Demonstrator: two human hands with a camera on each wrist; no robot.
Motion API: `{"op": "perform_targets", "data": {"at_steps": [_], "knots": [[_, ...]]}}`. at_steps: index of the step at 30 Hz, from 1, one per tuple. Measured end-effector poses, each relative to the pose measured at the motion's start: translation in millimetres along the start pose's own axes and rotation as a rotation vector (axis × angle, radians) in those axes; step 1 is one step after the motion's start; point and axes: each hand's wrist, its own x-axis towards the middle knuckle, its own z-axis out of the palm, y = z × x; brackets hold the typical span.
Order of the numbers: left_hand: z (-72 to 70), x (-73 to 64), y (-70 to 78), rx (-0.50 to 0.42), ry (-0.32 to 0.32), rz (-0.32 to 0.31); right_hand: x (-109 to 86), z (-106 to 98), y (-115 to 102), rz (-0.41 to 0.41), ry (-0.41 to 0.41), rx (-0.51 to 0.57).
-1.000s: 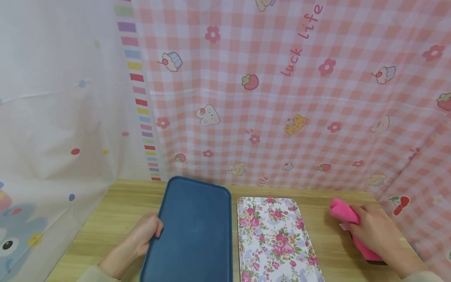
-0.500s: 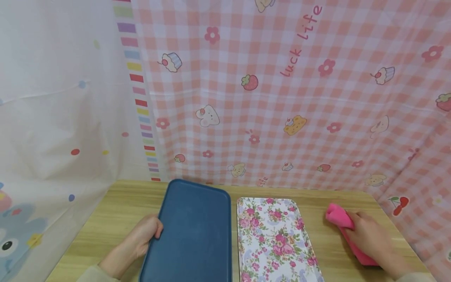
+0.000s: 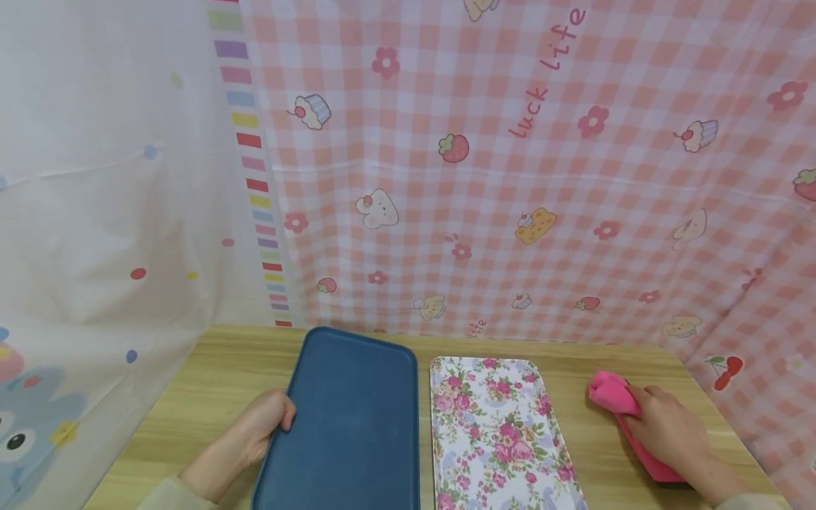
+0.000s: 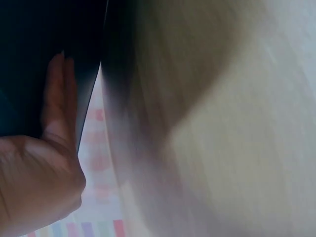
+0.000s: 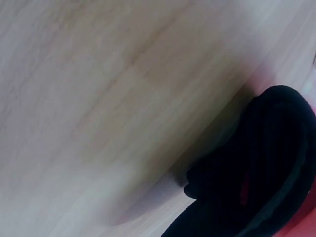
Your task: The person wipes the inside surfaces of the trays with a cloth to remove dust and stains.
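Note:
My left hand (image 3: 258,427) grips the left edge of a dark blue rectangular tray (image 3: 350,418). The tray is raised and tilted over the wooden table; in the left wrist view, the hand's fingers (image 4: 58,98) lie along its dark underside, apart from the tabletop. On the right side, my right hand (image 3: 669,432) holds a folded bright pink cloth (image 3: 612,392) by its upper side. Its black inner side (image 5: 261,163) shows in the right wrist view, low over the table. The right fingertips are hidden behind the cloth.
A white tray with a pink floral print (image 3: 500,432) lies on the table (image 3: 567,375) between the blue tray and the cloth. Behind the table hangs a pink checked curtain (image 3: 484,184), with a white dotted curtain (image 3: 127,212) at the left.
My right hand and the pink cloth have shifted slightly left and nearer to me, then stayed almost still. The blue tray's far edge has dropped a little; my left hand keeps its grip.

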Motion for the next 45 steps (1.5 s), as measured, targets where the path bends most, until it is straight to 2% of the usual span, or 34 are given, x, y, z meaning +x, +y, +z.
{"op": "perform_targets", "data": {"at_steps": [4, 7, 10, 16, 24, 34, 39, 42, 45], "knots": [[3.7, -1.1, 1.5, 0.159, 0.135, 0.014, 0.7, 0, 2, 0.012, -0.028, -0.006], [4.7, -2.8, 1.8, 0.253, 0.182, 0.038, 0.5, 0, 1, 0.016, -0.036, -0.007], [3.6, -5.4, 1.7, 0.317, 0.189, 0.052, -0.3, -1, 1, 0.021, -0.043, -0.009], [-1.2, -9.1, 4.3, 0.411, 0.206, 0.015, -0.2, -2, 1, 0.039, -0.051, 0.001], [-4.8, -10.5, 4.5, 0.569, 0.228, 0.029, 0.2, -2, 1, 0.054, -0.054, 0.02], [0.1, -8.9, 4.1, 0.652, 0.276, 0.057, -5.4, -4, 1, 0.056, -0.026, 0.023], [-3.9, -7.2, 3.9, 0.722, 0.279, 0.057, -7.9, -13, 0, 0.061, -0.055, 0.032], [-8.7, -7.7, 8.3, 0.848, 0.275, 0.087, -8.0, -23, -2, 0.076, -0.087, 0.049], [-9.9, -12.8, 16.3, 0.969, 0.302, 0.179, -9.0, -36, -7, 0.086, -0.101, 0.07]]}}
